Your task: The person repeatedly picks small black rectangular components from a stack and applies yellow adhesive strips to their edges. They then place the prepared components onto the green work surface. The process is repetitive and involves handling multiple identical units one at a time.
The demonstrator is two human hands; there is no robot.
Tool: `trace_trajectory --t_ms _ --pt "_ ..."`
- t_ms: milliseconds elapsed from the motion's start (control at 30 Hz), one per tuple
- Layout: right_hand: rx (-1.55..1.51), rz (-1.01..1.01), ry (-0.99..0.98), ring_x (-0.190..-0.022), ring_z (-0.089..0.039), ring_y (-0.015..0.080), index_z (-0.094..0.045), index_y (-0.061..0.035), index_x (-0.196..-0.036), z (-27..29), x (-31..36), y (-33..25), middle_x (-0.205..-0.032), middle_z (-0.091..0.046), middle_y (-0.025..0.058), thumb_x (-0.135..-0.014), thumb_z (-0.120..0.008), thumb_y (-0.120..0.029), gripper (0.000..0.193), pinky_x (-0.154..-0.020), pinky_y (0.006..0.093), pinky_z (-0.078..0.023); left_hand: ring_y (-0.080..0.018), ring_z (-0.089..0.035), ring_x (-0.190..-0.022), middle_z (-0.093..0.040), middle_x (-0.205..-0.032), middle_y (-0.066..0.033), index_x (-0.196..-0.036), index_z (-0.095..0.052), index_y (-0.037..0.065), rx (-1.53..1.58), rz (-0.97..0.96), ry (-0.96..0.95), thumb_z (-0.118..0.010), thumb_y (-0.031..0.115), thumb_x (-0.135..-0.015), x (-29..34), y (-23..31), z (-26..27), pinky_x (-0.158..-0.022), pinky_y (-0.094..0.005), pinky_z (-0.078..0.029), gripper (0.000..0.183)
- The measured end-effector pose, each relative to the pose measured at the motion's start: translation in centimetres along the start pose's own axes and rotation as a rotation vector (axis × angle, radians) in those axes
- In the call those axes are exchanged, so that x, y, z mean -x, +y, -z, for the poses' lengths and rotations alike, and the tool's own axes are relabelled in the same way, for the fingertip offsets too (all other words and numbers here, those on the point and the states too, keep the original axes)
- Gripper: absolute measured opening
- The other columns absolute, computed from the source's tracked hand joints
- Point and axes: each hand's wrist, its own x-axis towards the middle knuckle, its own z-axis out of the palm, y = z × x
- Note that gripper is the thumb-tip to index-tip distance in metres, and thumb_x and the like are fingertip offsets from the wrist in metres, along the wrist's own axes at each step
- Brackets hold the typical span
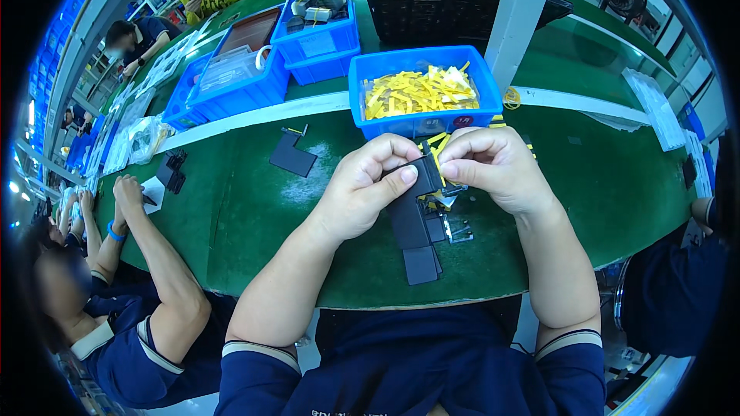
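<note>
My left hand [362, 181] is closed on a flat black plastic part [407, 216], thumb on its face and fingers behind. My right hand [497, 166] pinches at the upper right edge of that part; whatever lies between its fingertips is too small to make out. Loose yellow strips [438, 143] show between and behind both hands. Just below the hands, more flat black pieces [421, 265] and small black pieces with shiny edges [460, 231] rest on the green table [254, 216]. Beyond my left hand lies a black L-shaped part [294, 157].
A blue bin [424, 125] full of yellow strips [420, 94] stands right beyond my hands. Farther left are blue crates [316, 45]. A white post [523, 19] rises behind the bin. At left, a co-worker's hands [129, 194] work near stacked black parts [173, 169].
</note>
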Motion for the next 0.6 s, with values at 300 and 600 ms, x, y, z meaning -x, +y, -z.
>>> trace_trajectory --t_ms 300,600 --pt "0.406 -0.077 0.122 -0.068 -0.057 0.0092 -0.065 0.0019 -0.086 -0.5 -0.5 0.8 -0.077 -0.063 0.0049 -0.080 -0.064 -0.004 0.009 -0.063 0.0238 -0.047 -0.0058 -0.054 -0.085 -0.058 -0.093 -0.0003 -0.106 -0.051 0.004 0.198 0.047 -0.027 -0.057 0.014 -0.089 -0.1 0.4 0.9 -0.078 -0.0212 -0.043 0.020" --pt "0.724 0.023 0.270 -0.067 -0.061 0.0217 -0.062 0.0027 -0.091 -0.5 -0.6 1.3 -0.077 -0.063 0.0128 -0.077 -0.063 -0.002 0.015 -0.065 0.0328 -0.049 -0.0102 -0.053 -0.074 -0.059 -0.082 -0.0031 -0.107 -0.055 -0.001 -0.796 0.268 0.771 -0.053 0.016 -0.090 0.0 1.6 11.4 -0.069 -0.0244 -0.042 0.023"
